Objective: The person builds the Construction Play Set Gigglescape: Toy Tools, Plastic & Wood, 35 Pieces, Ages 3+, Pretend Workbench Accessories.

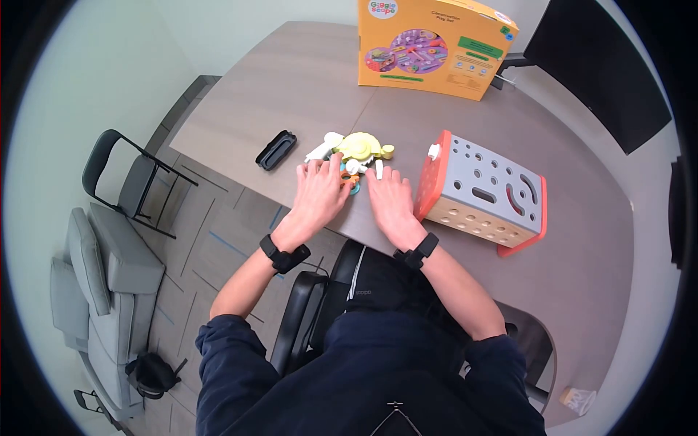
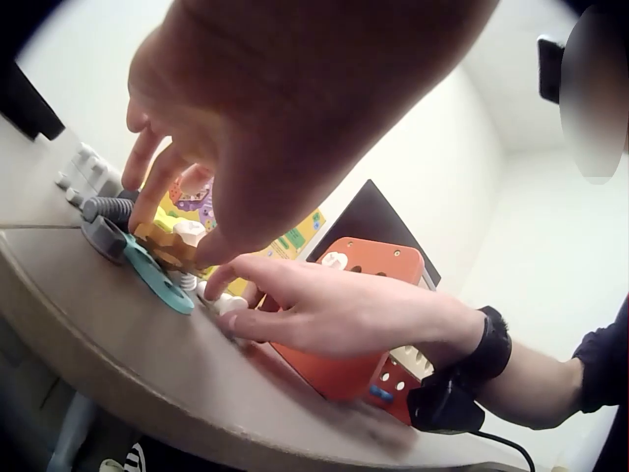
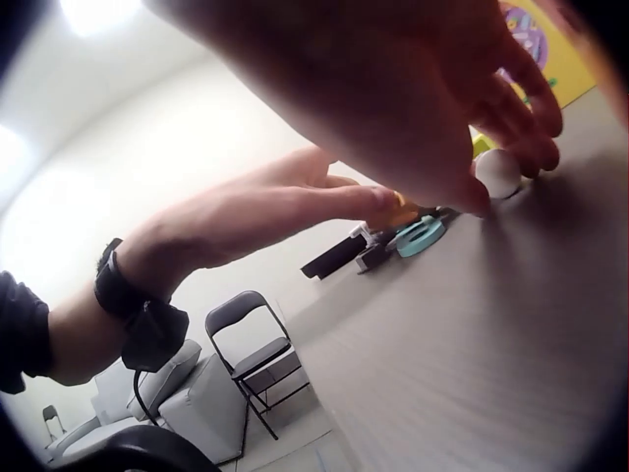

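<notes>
A pile of plastic toy pieces lies near the table's front edge. Over its near left side is my left hand [image 1: 320, 190], thumb and fingers around an orange piece [image 2: 167, 246]. Beside that piece lie a teal ring-shaped part [image 2: 162, 280] and a grey screw [image 2: 106, 208]. My right hand [image 1: 391, 200] is low over the table at the pile's right, thumb and fingertips around a white round-ended piece [image 3: 498, 174]. Beyond both hands sits a yellow-green toy circular saw [image 1: 359, 147], with a white-handled piece [image 1: 320, 147] at its left.
To the right stands a toy workbench box [image 1: 480, 192] with a grey holed top and red ends. An open black case [image 1: 276, 150] lies to the left. At the back are a yellow play set carton [image 1: 436, 47] and a black monitor [image 1: 600, 69].
</notes>
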A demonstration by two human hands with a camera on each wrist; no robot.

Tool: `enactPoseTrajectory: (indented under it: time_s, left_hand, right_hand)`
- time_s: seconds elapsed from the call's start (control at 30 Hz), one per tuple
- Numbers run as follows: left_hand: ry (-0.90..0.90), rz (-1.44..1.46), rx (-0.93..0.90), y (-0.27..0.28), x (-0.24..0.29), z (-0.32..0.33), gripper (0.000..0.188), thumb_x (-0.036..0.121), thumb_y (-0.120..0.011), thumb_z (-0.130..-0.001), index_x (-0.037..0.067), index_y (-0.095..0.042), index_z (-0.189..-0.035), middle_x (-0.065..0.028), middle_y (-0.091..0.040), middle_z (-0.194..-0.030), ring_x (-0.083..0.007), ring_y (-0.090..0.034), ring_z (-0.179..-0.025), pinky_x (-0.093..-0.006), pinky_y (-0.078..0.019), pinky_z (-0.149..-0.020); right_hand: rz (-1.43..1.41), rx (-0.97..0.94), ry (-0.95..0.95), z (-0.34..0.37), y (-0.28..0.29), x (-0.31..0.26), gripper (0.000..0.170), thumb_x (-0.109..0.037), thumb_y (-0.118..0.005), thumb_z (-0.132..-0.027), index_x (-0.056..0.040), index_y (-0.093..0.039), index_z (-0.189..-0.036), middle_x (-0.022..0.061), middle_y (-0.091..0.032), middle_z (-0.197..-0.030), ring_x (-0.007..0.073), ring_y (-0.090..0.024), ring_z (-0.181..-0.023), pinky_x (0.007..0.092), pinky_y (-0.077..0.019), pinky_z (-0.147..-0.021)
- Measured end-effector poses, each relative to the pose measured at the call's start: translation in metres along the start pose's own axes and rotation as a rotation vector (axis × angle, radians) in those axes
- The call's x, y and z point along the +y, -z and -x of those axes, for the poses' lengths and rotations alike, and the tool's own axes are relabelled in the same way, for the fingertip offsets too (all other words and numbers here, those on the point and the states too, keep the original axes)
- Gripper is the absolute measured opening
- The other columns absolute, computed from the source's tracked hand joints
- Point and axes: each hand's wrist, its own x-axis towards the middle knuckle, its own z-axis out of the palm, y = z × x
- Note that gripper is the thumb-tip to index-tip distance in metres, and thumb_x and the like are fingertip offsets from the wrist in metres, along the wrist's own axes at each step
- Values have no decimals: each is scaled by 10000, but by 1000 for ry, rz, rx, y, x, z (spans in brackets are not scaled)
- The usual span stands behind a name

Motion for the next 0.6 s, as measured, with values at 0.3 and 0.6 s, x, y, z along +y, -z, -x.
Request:
enactPoseTrajectory:
  time_s: [0.3, 0.6]
  left_hand:
    - [20, 54, -50, 24, 9, 5, 600, 329, -756, -960, -11, -510, -1389, -220, -716, -1054, -376, -646, -1060, -488, -401, -934]
    - [-37, 96, -44, 19, 14, 18, 619, 268, -782, -951, 8, -481, -1426, -188, -711, -1131, -343, -665, -1063, -463, -436, -883]
  right_hand:
    - [-326, 46, 103, 30, 31, 6, 313, -47, -649, -927, -36, -586, -1233, 184, -646, -1024, 348, -694, -972, 464, -596, -799]
    - [-1099, 52, 69, 86, 71, 23, 212, -116, -549, -1082, -50, -562, -1284, 249, -644, -1046, 402, -696, -918, 471, -550, -804]
